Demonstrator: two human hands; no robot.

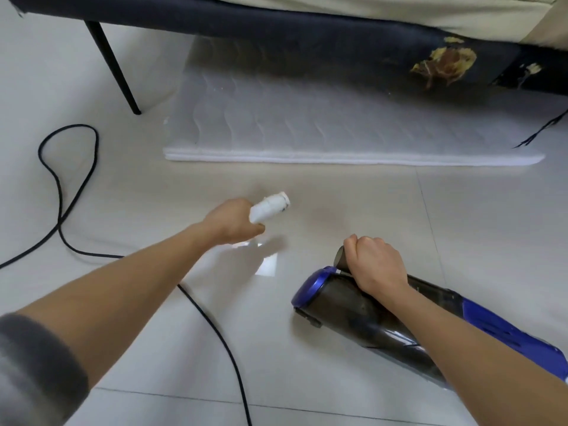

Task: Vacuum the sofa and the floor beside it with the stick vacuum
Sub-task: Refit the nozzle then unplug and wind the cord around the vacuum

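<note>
Two hands over pale tiled floor (338,204). Far left: black power cord (66,192) looped on the tiles, trailing down past the left forearm toward the bottom edge. Grey sleeve (33,367) pushed up at lower left. Upper left: thin black sofa leg (113,69), slanted, foot on the floor. Dark sofa base (276,29) along the top, beige cushion (430,10) above it. Under and in front of the sofa: flat white quilted pad (322,130) on the floor, near edge well clear of both hands.

Centre: left hand (233,222), fingers curled round a white cylindrical part (270,207), held just above the tiles, free end pointing toward the pad. What the part is: cannot tell. Bright reflection patch on the tile just right of that hand.

Right: right hand (375,262), knuckles up, fingers wrapped over a dark tube end at the top of the vacuum body (362,321). Vacuum lying on its side on the floor, smoky transparent dust bin with blue rim toward centre, blue casing running off to lower right beneath the forearm. Upper right: dark fabric with yellow floral print (442,63) hanging from the sofa edge, black fringe strands (541,133) touching the pad's corner.
</note>
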